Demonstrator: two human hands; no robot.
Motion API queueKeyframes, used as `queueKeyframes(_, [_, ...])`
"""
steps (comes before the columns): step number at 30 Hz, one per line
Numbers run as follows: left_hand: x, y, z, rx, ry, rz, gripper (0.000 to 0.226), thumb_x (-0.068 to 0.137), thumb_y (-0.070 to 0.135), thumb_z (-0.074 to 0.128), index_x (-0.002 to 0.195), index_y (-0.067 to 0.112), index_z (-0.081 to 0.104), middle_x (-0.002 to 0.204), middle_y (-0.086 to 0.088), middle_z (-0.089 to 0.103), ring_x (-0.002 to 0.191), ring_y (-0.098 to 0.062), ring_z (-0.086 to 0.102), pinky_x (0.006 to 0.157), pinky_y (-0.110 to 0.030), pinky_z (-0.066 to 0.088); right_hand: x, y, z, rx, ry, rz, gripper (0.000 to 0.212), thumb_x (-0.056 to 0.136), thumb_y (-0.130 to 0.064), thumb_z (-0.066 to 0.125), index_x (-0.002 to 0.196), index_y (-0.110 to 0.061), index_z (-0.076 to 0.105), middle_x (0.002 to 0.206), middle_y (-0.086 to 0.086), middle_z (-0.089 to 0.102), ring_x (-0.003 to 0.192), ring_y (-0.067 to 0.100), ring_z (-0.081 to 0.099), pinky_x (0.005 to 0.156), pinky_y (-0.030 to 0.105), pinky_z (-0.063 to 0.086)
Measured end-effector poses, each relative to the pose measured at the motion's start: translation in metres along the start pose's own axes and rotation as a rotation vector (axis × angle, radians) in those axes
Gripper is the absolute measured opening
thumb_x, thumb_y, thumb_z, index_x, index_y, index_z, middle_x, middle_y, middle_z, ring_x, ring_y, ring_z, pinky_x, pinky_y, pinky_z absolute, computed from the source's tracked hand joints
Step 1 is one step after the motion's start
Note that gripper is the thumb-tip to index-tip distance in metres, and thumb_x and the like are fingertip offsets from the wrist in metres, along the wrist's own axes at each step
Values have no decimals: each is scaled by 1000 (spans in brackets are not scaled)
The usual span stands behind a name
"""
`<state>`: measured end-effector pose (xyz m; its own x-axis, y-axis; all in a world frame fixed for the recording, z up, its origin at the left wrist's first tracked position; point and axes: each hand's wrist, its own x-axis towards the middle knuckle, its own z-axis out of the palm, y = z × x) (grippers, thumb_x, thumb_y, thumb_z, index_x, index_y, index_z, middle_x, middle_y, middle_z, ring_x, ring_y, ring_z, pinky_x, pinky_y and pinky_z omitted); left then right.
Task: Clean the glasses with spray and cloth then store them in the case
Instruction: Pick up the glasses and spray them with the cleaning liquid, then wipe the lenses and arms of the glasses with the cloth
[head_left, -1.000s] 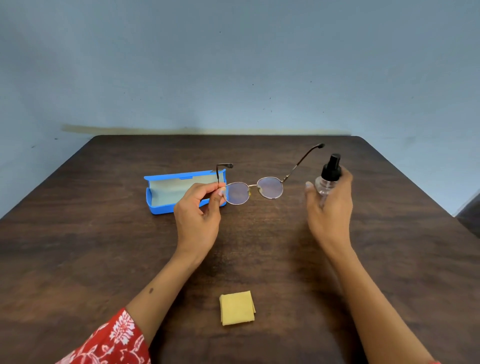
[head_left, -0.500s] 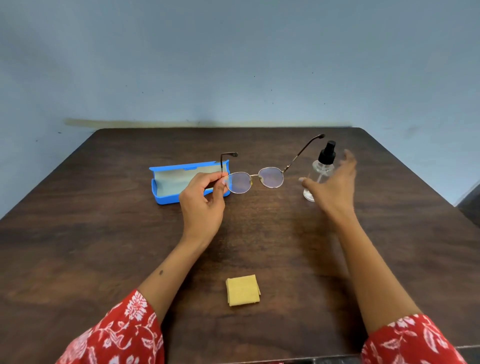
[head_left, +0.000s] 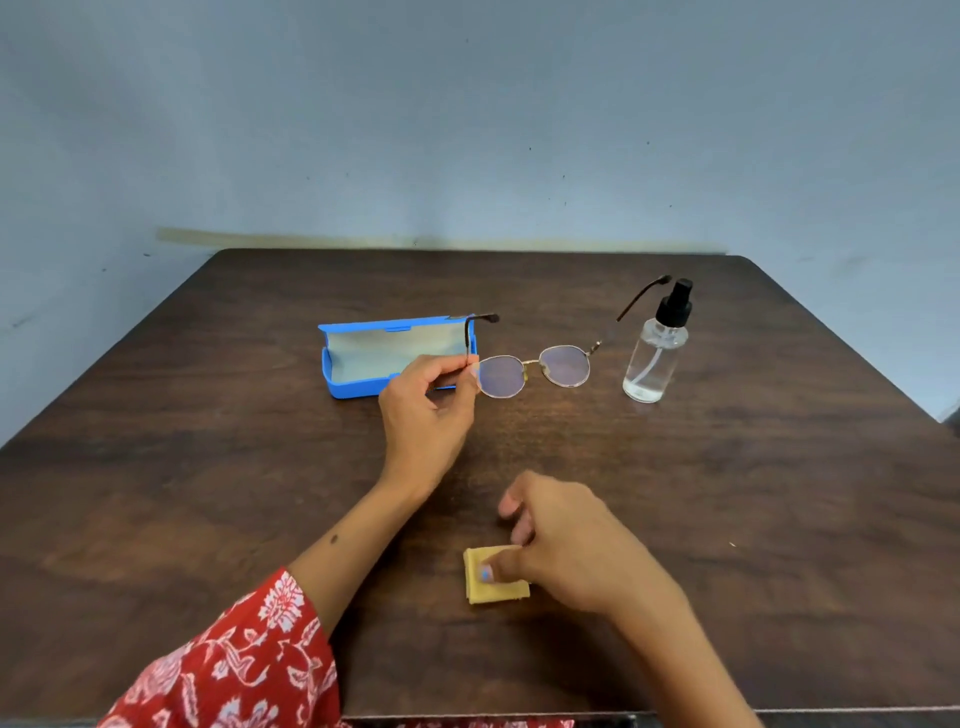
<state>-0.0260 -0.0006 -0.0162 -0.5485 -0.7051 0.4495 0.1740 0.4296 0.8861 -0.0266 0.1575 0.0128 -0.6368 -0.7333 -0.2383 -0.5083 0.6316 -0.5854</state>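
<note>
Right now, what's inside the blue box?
The open blue box shows only its pale lining; no glasses inside. The left hand covers its front right corner, so that bit stays hidden.

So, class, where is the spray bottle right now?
In the head view the bottle stands upright on the table, far right, just right of the glasses; neither hand touches it.
</note>
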Motion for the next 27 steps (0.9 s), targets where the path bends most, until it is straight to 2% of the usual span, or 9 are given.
queueKeyframes(4, [-6, -2, -6, 24, -55, -51, 23, 78, 8, 72, 84, 30, 69, 81, 8, 72, 77, -8, 70, 79, -32, 58, 2, 3, -6, 61, -101, -31, 17, 66, -33, 80, 71, -26, 66, 63, -11, 60, 62, 0, 56, 63, 21, 48])
queueKeyframes(7, [-11, -5, -7, 10, -73, -118, 27, 77, 8, 72, 77, 35, 69, 80, 9, 73, 76, -10, 71, 81, -36, 57, 4, 10, -12, 311, -87, -82, 17, 67, -20, 80, 62, -22, 63, 55, -11, 60, 54, -1, 53, 55, 15, 43])
queueKeyframes(11, [-13, -9, -2, -23, -100, -180, 24, 77, 10, 72, 78, 33, 71, 81, 7, 75, 76, -12, 71, 80, -40, 58, 15, 21, -29, 973, 71, -26, 15, 78, 5, 68, 81, -7, 59, 61, 4, 63, 55, 14, 61, 49, 27, 54])
queueKeyframes(13, [-14, -11, -1, -19, -107, -187, 23, 77, 11, 72, 78, 33, 72, 80, 8, 75, 75, -10, 71, 79, -40, 58, 27, 22, -36, 1061, 288, -21, 21, 78, 6, 68, 94, -5, 61, 63, 4, 67, 56, 12, 64, 49, 25, 54])
queueKeyframes(17, [-12, -15, -1, -15, -116, -195, 26, 76, 11, 73, 78, 37, 72, 82, 10, 75, 78, -10, 71, 79, -40, 58, 52, 15, -34, 733, 618, -148, 33, 77, -3, 70, 101, -26, 66, 74, -5, 71, 71, 9, 68, 63, 28, 57])
queueKeyframes(19, [-12, -14, -2, -17, -123, -202, 25, 76, 12, 73, 78, 37, 72, 83, 11, 75, 79, -9, 71, 79, -38, 58, 63, 12, -30, 682, 635, -188, 38, 81, -7, 65, 104, -37, 61, 80, -7, 71, 77, 11, 68, 73, 36, 58])
queueKeyframes(22, [-13, -11, -3, 4, -125, -191, 19, 74, 18, 74, 80, 36, 72, 80, 14, 74, 77, -3, 70, 75, -30, 59, 73, 14, -26, 723, 622, -226, 36, 84, -8, 62, 107, -36, 61, 87, -10, 71, 82, 11, 68, 80, 45, 56])
queueKeyframes(24, [-13, -10, -3, -6, -123, -202, 19, 74, 18, 74, 81, 36, 72, 80, 14, 74, 77, -3, 70, 74, -28, 58, 72, 16, -18, 635, 706, -243, 36, 82, -9, 67, 106, -35, 61, 87, -13, 70, 84, 6, 67, 80, 34, 56])
queueKeyframes(27, [-14, -9, -4, 9, -112, -206, 23, 76, 15, 74, 81, 38, 70, 80, 15, 73, 77, -3, 69, 73, -23, 57, 66, 22, -5, 278, 891, -355, 30, 75, -2, 73, 95, -23, 66, 84, -14, 67, 78, 2, 63, 71, 9, 47])
